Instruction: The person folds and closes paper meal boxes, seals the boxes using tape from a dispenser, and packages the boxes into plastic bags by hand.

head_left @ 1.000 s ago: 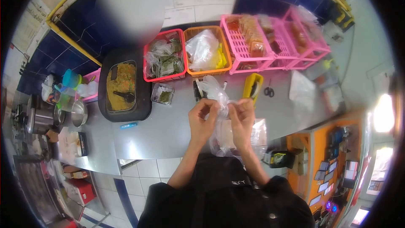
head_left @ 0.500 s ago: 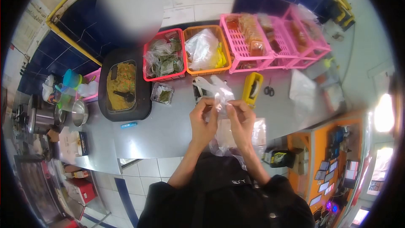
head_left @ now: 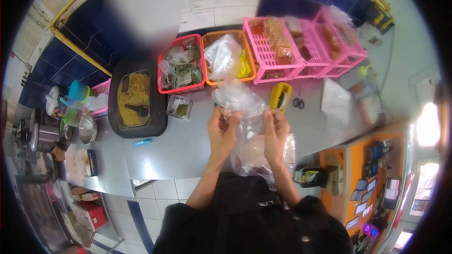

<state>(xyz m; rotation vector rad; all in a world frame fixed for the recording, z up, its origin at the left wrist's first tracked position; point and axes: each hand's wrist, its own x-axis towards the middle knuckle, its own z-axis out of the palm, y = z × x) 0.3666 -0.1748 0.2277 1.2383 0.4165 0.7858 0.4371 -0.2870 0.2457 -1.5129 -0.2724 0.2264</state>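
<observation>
A clear plastic bag [head_left: 249, 113] is stretched between my two hands over the front of the steel counter. My left hand [head_left: 223, 130] pinches its left side between thumb and fingers. Its right side is pinched by my right hand [head_left: 275, 132]. The bag's upper part is spread and blurred. Below and between my forearms lies clear plastic packaging with a pale item [head_left: 254, 151] inside, near the counter edge. A yellow tape dispenser [head_left: 281, 96] stands just beyond my right hand, with black scissors [head_left: 298, 102] beside it.
Along the wall stand a red basket [head_left: 161, 74] of bagged greens, an orange basket [head_left: 254, 68] with plastic bags, and pink racks [head_left: 263, 61] holding packets. Further left are a small clear tub [head_left: 180, 107], a black-rimmed food container [head_left: 160, 123], a blue marker [head_left: 142, 142] and a metal bowl [head_left: 88, 129].
My hands have moved apart from close together, and the bunched neck of the bag has opened out wider between them. The view has shifted slightly.
</observation>
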